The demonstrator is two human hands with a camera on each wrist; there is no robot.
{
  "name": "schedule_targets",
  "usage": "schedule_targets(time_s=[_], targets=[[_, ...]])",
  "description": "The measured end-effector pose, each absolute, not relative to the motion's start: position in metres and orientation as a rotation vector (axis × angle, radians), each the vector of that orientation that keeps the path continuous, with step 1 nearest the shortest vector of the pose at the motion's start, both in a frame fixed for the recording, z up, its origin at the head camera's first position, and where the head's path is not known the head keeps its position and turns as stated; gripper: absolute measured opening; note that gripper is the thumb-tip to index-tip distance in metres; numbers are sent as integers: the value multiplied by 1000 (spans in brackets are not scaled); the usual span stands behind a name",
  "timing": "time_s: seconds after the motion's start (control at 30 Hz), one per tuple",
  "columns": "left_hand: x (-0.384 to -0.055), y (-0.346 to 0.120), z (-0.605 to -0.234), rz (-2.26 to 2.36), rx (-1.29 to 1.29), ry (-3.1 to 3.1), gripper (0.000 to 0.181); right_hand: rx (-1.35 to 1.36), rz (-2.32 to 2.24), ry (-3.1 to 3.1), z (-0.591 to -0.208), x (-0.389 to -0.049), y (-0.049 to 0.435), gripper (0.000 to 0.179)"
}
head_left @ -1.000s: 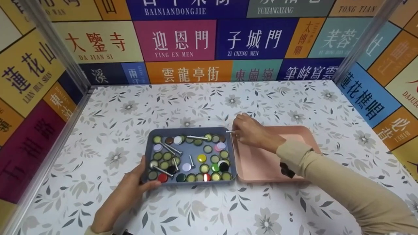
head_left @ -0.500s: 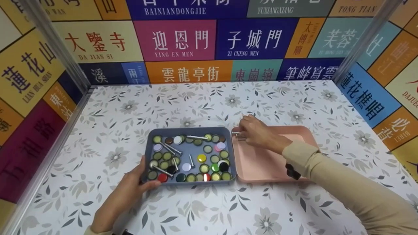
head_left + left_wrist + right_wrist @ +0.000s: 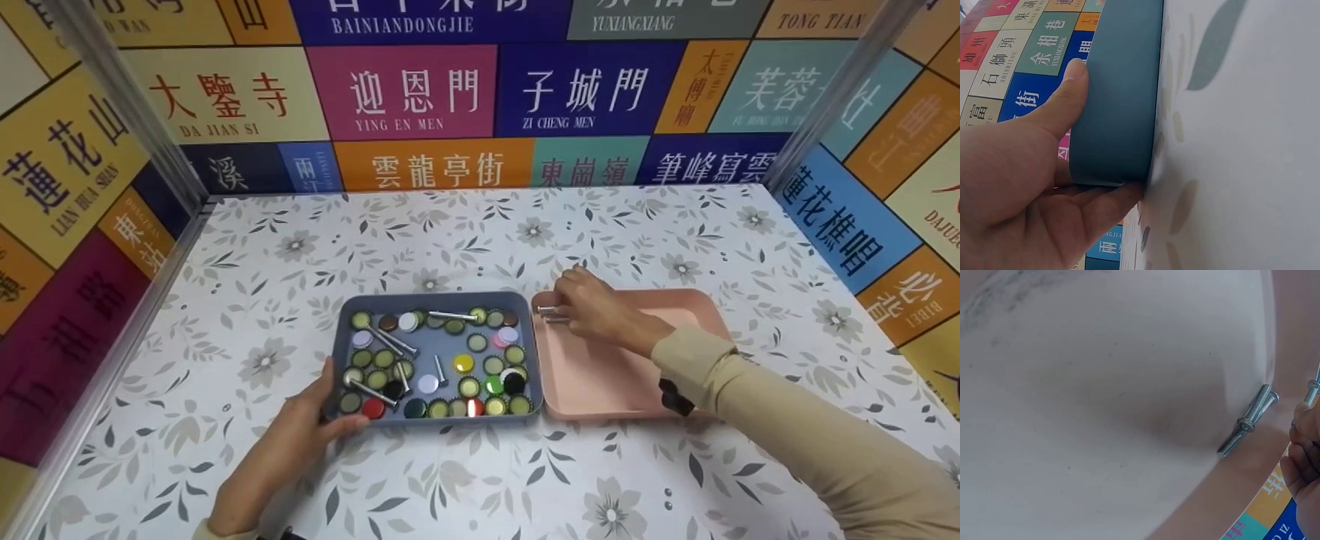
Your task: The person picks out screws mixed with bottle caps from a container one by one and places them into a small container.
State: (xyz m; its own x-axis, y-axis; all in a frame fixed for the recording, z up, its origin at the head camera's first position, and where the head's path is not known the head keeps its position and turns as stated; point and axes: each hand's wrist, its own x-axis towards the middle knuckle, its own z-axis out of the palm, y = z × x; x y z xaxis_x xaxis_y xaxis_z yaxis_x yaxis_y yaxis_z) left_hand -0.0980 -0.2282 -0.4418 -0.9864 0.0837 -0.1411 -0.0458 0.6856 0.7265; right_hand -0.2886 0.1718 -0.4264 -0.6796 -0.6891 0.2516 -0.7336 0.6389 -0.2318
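My left hand [image 3: 296, 427] grips the near left corner of a blue-grey tray [image 3: 442, 422], thumb on its front wall and fingers round the side. In the left wrist view the same hand [image 3: 1033, 185] is against the tray's wall [image 3: 1120, 101]. Over the far left corner of a pink tray [image 3: 600, 382], my right hand [image 3: 589, 304] pinches a silver bolt [image 3: 1312, 391]. Below it, two bolts [image 3: 1235, 441] lie crossed in the pink tray, seen in the right wrist view.
Inside the blue-grey tray lie several bottle caps [image 3: 463, 364] and several silver bolts [image 3: 394, 341]. Both trays stand side by side on a floral-patterned table [image 3: 465, 480]. Panels with printed characters [image 3: 420, 94] wall the table at the back and sides.
Holding a bolt, my right hand has shifted slightly right, from the gap between the trays to over the pink tray's corner. My left hand and the blue-grey tray have stayed still.
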Motion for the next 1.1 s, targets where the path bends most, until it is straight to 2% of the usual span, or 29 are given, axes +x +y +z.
schedule_targets(time_s=[0.3,0.6,0.83,1.1], targets=[[-98,-230,-442,1179,42,2730,104,1103,448,-2875,-425,-286,176,21],[-100,-229,-443,1168,-4,2697,105,1139,447,-2866,-425,-288,177,11],[-100,-228,-441,1191,5,2697,106,1125,441,-2948,-424,-288,179,21],[-99,-229,-441,1186,-9,2687,106,1120,434,-2986,-424,-287,180,11]])
